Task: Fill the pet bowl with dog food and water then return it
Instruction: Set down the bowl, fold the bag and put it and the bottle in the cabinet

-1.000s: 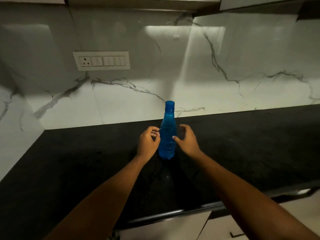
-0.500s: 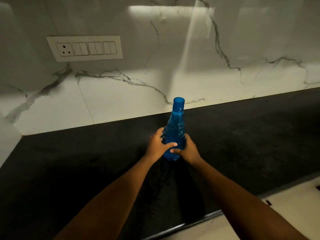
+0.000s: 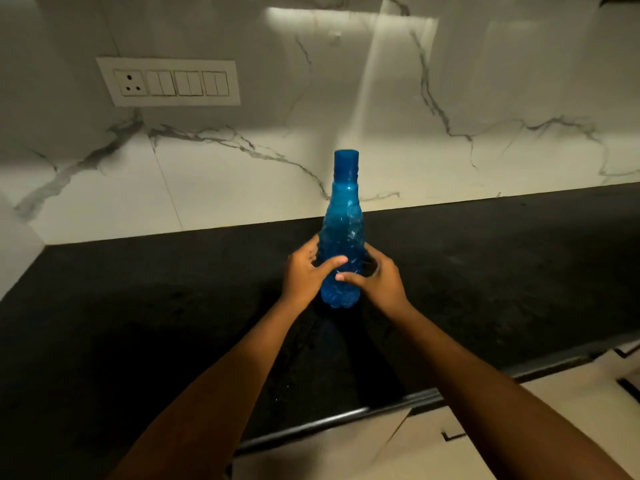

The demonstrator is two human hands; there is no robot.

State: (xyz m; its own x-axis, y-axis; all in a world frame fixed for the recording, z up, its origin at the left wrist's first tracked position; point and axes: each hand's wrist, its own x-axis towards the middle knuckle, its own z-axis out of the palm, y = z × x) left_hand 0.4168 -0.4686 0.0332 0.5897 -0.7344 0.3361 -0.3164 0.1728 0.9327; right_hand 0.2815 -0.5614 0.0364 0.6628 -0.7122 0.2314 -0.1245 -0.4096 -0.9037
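A blue textured plastic water bottle (image 3: 343,233) with a blue cap stands upright on the black countertop (image 3: 485,271), near the marble back wall. My left hand (image 3: 306,271) wraps its lower body from the left, thumb across the front. From the right, my right hand (image 3: 375,282) grips the same lower part, its thumb just under the left one. The bottle's base shows below my hands and seems to rest on the counter. No pet bowl or dog food is in view.
A white switch panel with a socket (image 3: 169,81) sits on the marble wall at upper left. The counter's front edge (image 3: 346,417) runs across the lower frame, with light cabinet fronts (image 3: 433,445) below it. A side wall closes the counter at far left.
Both hands, apart on either side of the bottle a second ago, have closed around its lower body. The view has moved closer and tilted down slightly.
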